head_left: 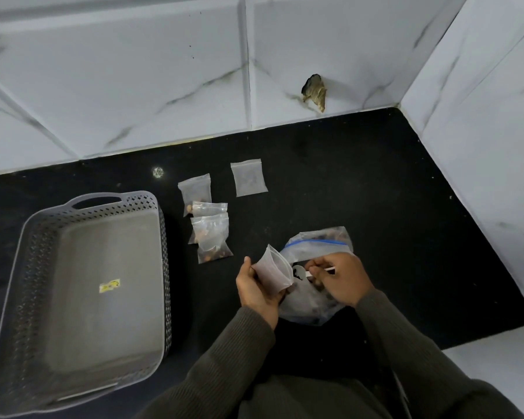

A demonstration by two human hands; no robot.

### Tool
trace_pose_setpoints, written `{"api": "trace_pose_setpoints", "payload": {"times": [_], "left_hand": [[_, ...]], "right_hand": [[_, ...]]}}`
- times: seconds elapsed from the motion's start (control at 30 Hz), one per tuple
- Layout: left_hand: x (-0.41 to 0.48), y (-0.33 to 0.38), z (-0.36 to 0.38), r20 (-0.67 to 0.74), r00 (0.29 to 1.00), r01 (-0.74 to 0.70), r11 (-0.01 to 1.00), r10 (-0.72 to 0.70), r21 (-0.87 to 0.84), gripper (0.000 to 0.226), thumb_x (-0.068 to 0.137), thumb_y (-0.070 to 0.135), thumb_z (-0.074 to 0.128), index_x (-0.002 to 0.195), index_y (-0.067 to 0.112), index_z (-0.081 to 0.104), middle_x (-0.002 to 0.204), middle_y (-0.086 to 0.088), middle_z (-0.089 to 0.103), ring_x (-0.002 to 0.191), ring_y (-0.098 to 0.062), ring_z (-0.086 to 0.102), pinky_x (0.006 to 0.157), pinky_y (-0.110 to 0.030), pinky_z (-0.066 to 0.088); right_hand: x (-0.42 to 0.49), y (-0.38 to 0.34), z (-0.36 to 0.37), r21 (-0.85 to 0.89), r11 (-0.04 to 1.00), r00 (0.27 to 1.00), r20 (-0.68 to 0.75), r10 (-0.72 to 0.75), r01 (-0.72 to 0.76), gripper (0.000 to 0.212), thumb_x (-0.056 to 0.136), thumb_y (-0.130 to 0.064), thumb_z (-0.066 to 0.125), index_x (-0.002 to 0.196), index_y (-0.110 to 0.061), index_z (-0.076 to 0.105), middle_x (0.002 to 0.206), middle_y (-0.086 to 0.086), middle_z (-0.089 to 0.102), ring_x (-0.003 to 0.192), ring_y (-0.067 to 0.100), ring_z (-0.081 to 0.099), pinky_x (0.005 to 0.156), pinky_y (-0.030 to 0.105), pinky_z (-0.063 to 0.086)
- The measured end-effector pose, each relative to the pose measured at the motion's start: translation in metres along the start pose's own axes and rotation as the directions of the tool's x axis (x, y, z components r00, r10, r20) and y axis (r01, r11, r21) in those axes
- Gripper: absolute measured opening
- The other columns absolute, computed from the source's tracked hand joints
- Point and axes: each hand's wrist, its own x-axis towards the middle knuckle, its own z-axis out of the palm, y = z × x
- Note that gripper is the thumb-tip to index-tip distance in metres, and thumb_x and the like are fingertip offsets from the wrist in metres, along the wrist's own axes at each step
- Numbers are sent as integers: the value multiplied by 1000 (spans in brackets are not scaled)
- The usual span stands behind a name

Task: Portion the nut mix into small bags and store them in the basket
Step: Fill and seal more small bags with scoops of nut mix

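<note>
Perforated plastic basket (11,297), glossy marble-look tiles (133,71)

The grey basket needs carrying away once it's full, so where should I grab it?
Take the cut-out handle in the far end wall of the basket, hooking through the slot from its far side. The long perforated side walls show no hold.

Black matte stone-look countertop (360,182), a few pale specks on it. Back wall: large glossy white tiles with grey marble veining (127,74), one vertical grout joint (248,71). Same white veined tile on the right side wall (484,140); the two meet at an inside corner (401,104). Jagged dark broken hole (314,92) in the back tile, just above the counter line. Small round bright glint (158,172) on the counter near the back wall. Pale white surface (496,376) at bottom right, past the counter edge. Light is cool, flat and dim.
</note>
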Motion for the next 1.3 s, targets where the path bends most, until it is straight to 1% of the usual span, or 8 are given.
{"api": "trace_pose_setpoints", "payload": {"times": [0.13, 0.3, 0.5, 0.7, 0.87, 1.03, 1.13, 1.3], "left_hand": [[2, 4, -2, 32, 1000, -1, 1000, 2, -25, 53, 95, 48, 54, 130, 8, 63, 131, -22, 63, 121, -39, 60, 81, -47, 54], [-4, 7, 1, 59, 998, 17, 999, -15, -41, 56, 93, 49, 58, 131, 9, 63, 131, -22, 63, 120, -38, 60, 82, -47, 54], [-14, 9, 8, 74, 997, 19, 999, -15, -49, 54, 94, 46, 57, 135, 11, 60, 130, -18, 62, 125, -37, 57, 73, -47, 52], [-32, 8, 20, 125, 992, -15, 1000, 17, -12, 41, 97, 44, 54, 118, 11, 66, 111, -14, 66, 100, -30, 62, 72, -42, 51], [-35, 8, 24, 138, 990, -14, 1000, 13, 8, 43, 94, 45, 58, 120, 12, 67, 120, -14, 67, 114, -32, 62, 76, -41, 53], [-46, 7, 31, 173, 984, -47, 999, 44, 14, 35, 95, 43, 57, 106, 13, 70, 90, -9, 73, 93, -26, 66, 81, -39, 53], [-50, 8, 34, 172, 984, -55, 998, 48, 35, 35, 94, 43, 59, 109, 13, 69, 97, -9, 72, 95, -25, 66, 77, -38, 53], [-59, 8, 40, 170, 983, -72, 997, 69, 13, 39, 94, 40, 60, 117, 11, 70, 116, -15, 72, 107, -28, 66, 82, -39, 54]], "right_hand": [[-3, 3, -2, 56, 998, 999, -23, 40, -39, 11, 90, -12, 66, 92, -18, 74, 74, -8, 71, 63, 1, 66, 61, 5, 46], [-14, 6, -6, 95, 993, 992, -97, 75, -65, 11, 90, -16, 65, 91, -24, 73, 83, -7, 73, 71, 2, 67, 74, 19, 54], [-26, 8, -10, 331, 936, 978, -123, 166, -118, 16, 91, -10, 63, 89, -22, 73, 86, -2, 72, 72, 9, 66, 67, 20, 52], [-44, 4, -20, 457, 876, 973, -87, 214, -152, 17, 92, -9, 60, 93, -20, 73, 87, 2, 73, 76, 13, 64, 69, 25, 53], [-74, -20, -38, 484, 875, 981, -169, 92, 2, 17, 92, -9, 60, 93, -21, 72, 81, -6, 73, 68, 4, 64, 60, 18, 52], [-100, -59, -55, 376, 875, 922, -348, -171, 305, 19, 90, -10, 62, 95, -24, 73, 86, -2, 73, 73, 10, 66, 64, 23, 56], [-106, -78, -55, 282, 867, 875, -390, -287, 410, 18, 90, -11, 61, 97, -23, 72, 83, -3, 72, 71, 8, 66, 64, 17, 54], [-100, -86, -44, 165, 885, 853, -389, -348, 436, 15, 91, -12, 63, 96, -23, 72, 81, -10, 72, 70, 6, 67, 62, 15, 53]]}}
